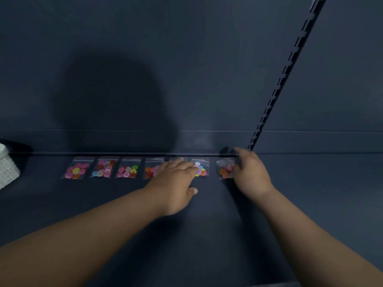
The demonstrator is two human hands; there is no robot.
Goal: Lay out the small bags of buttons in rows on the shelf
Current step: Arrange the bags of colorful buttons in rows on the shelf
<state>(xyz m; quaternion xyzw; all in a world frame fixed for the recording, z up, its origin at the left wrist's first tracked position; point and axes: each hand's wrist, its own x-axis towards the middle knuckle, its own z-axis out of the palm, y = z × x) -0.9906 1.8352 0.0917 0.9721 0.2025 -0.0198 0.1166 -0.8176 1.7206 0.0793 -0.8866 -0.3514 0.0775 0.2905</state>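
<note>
A dark blue-grey metal back panel [186, 59] rises behind a flat shelf of the same colour [207, 224]. A black slotted upright strip [290, 65] runs slantwise up the panel on the right. Two bare forearms reach in from below. The left hand [174, 183] lies flat with straight fingers over the row, thumb spread out to the side. The right hand [250, 172] bends down onto the last bag; blur hides whether it pinches or only touches. A white woven object [8, 168] sits at the left edge.

Seven small clear plastic bags of coloured buttons [76, 170] lie side by side along the shelf's back edge. The fifth bag [176, 159] is mostly under the left hand, whose fingertips reach the sixth bag [200, 168]. The seventh bag [226, 169] lies slightly apart, at the right hand.
</note>
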